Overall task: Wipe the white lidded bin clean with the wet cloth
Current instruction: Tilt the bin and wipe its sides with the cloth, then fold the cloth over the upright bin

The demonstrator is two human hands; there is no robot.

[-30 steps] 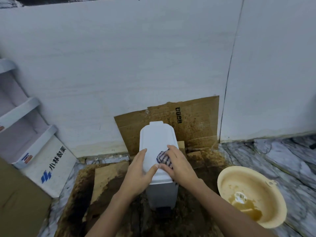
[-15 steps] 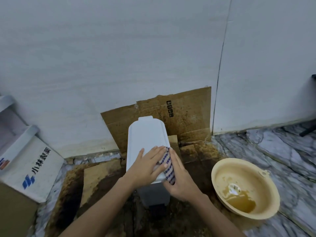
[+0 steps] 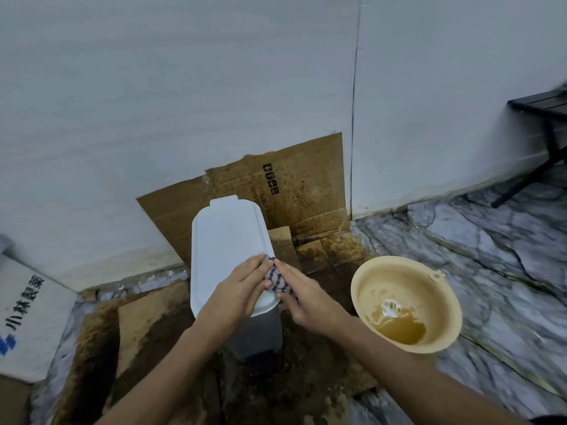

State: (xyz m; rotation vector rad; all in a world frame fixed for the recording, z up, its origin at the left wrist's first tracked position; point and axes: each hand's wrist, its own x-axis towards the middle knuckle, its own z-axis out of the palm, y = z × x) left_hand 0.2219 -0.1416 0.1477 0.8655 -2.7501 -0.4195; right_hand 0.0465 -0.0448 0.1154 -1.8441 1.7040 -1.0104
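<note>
The white lidded bin [image 3: 227,240] stands upright on stained cardboard against the wall, its lid closed. My left hand [image 3: 236,294] lies flat on the near right part of the lid, fingers spread. My right hand [image 3: 306,297] presses the blue-and-white checked cloth [image 3: 277,282] against the lid's right front edge and the bin's right side. Most of the cloth is hidden between and under my hands. The grey body of the bin shows below the lid.
A beige plastic basin [image 3: 408,302] with brown dirty water sits on the marble floor right of the bin. Stained cardboard [image 3: 303,194] leans on the wall behind. A white printed box [image 3: 27,320] is at the left, a black stand's legs [image 3: 549,148] at the far right.
My right hand has slid with the cloth from the top of the lid to its right edge and side. My left hand shifted right across the lid. The camera view has swung left.
</note>
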